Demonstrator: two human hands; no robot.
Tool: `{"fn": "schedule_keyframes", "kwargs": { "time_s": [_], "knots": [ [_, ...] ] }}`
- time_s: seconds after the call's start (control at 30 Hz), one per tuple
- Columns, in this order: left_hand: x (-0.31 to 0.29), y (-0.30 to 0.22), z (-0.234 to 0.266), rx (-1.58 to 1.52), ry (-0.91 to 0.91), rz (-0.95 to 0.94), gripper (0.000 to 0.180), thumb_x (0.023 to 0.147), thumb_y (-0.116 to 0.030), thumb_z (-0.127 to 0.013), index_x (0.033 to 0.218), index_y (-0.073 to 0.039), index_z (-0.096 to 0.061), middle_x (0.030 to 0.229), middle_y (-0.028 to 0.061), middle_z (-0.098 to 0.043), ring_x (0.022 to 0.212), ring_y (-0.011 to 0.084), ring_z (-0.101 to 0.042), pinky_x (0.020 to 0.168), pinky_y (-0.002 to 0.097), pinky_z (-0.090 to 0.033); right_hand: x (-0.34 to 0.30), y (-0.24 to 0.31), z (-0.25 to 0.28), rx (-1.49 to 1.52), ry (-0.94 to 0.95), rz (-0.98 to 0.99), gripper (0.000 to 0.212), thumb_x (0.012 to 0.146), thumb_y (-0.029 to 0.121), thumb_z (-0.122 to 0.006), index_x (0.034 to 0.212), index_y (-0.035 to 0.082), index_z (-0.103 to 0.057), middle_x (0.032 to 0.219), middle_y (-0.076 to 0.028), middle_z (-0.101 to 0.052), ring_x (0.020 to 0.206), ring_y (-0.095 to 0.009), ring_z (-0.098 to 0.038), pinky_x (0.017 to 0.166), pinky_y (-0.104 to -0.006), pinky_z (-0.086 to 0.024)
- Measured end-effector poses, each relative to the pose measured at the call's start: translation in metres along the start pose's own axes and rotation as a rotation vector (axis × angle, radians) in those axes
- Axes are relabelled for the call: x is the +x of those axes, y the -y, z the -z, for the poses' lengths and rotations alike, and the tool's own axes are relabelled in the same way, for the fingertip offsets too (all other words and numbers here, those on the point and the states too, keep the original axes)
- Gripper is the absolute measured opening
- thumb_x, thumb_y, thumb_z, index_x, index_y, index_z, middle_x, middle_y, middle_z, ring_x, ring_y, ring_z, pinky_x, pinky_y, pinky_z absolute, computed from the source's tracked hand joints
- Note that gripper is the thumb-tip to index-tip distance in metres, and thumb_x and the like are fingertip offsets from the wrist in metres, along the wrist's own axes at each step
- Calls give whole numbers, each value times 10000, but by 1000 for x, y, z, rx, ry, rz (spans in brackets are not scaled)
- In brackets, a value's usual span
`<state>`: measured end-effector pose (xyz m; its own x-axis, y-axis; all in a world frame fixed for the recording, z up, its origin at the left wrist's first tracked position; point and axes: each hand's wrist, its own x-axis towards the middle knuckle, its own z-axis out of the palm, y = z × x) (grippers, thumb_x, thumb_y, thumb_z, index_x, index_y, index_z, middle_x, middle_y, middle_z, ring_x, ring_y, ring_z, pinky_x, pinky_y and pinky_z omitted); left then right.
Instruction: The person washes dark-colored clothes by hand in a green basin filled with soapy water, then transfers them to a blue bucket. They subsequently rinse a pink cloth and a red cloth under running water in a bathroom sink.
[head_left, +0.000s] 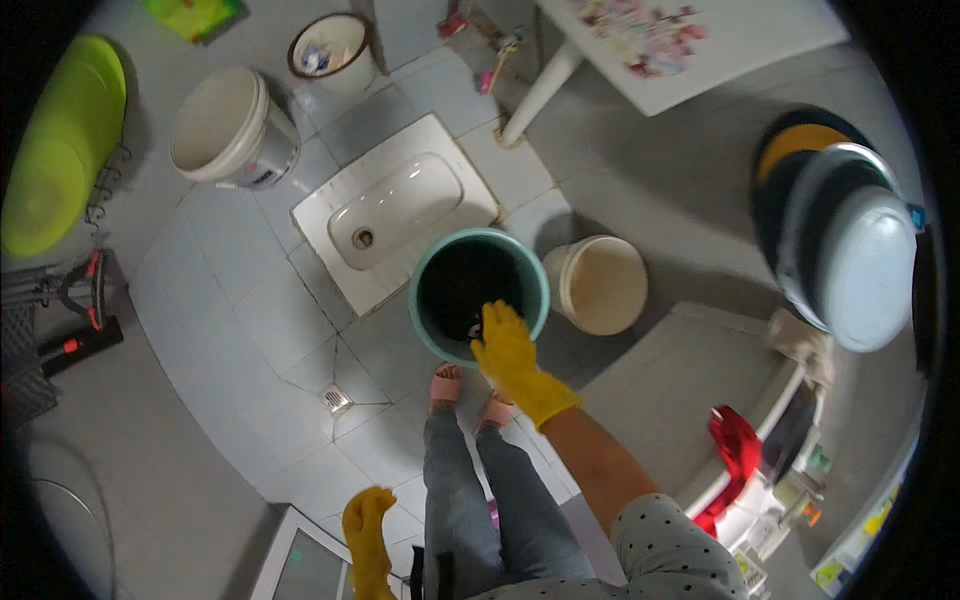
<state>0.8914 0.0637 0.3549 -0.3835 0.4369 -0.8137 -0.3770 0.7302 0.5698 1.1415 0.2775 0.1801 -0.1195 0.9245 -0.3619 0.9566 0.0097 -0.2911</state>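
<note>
A teal bucket [424,320] stands on the tiled floor just ahead of my feet, with something dark inside that I cannot make out. My right hand [510,352], in a yellow rubber glove, reaches over its near right rim, fingers stretched out and open above the dark contents. Beside the fingertips shows a small pale spot, too small to name. Away to the lower left, my left hand [368,518] wears a matching yellow glove. Its fingers are curled closed, and nothing shows in them.
Behind the teal bucket lies a white squat toilet [396,207]. A cream bucket [606,285] stands at right, a white bucket [222,128] and a bin [338,55] at back left. A white table [690,85], basins [866,270], a red cloth [735,455] and a floor drain [336,400] surround.
</note>
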Motion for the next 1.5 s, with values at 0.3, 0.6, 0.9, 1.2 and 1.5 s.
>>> {"fn": "schedule_keyframes", "kwargs": {
  "time_s": [0.3,0.6,0.9,1.2,1.5],
  "knots": [
    [41,133,52,-26,-164,261,374,997,-212,-532,1245,67,-538,1149,205,-626,1062,282,-622,961,372,-504,143,-44,-138,-263,72,93,813,785,316,-739,1487,214,-342,1446,-186,-445,1320,-429,-412,1109,-550,-293],
    [45,168,35,-153,-204,262,266,1001,-172,-538,1123,62,-574,1001,170,-649,920,266,-666,885,408,-557,114,-96,-76,947,-102,-410,505,752,-37,-756,1231,71,-636,1066,-62,-683,841,-160,-639,807,-304,-533],
    [52,140,2,-208,-172,299,297,993,-205,-567,1156,43,-570,1033,157,-655,978,269,-655,928,417,-534,97,-140,-30,964,-403,-370,338,829,-21,-707,1155,54,-657,1101,-112,-678,916,-182,-650,866,-311,-517],
    [66,128,-3,-82,-67,320,314,993,-220,-565,1149,52,-571,1046,166,-658,960,262,-660,931,389,-531,76,-131,-175,-304,424,318,326,794,183,-614,1106,134,-694,1150,-126,-667,1042,-330,-624,890,-452,-504],
    [61,116,13,-29,-110,389,376,1012,-243,-534,1243,54,-521,1191,201,-618,1080,295,-620,975,379,-491,137,-21,-153,139,-113,526,252,895,195,-566,1120,142,-664,1098,-150,-664,1021,-354,-628,847,-474,-507]
  ]
}}
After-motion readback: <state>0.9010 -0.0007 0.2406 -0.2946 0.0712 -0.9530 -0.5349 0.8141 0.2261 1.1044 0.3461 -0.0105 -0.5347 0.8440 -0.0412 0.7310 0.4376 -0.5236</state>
